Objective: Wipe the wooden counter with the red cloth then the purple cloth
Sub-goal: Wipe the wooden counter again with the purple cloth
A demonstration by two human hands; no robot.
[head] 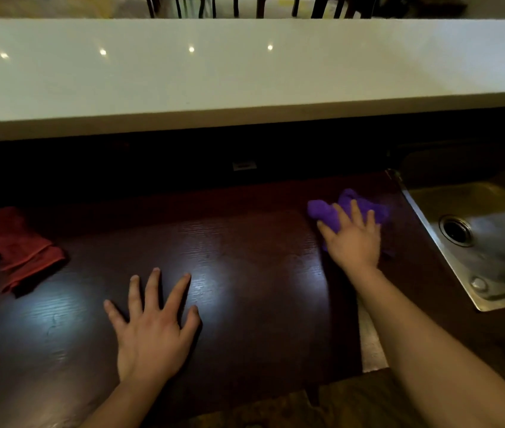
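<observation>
Dark wooden counter (245,273): right hand (353,239), fingers flat, presses purple cloth (325,211), apparently ungripped; left hand (152,329) splayed, empty.

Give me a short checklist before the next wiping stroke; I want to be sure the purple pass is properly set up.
1. Right hand flat on the crumpled purple cloth: ok.
2. Purple cloth lying on the dark wooden counter, clear of the steel sink: ok.
3. Folded red cloth set aside at the counter's left end, touched by neither hand: ok.
4. Left hand spread flat on the counter, in the stroke's path if it runs leftward: not ok.
5. Counter between the cloths free of other objects: ok.
6. Whether the red pass covered the whole surface: cannot tell.
</observation>
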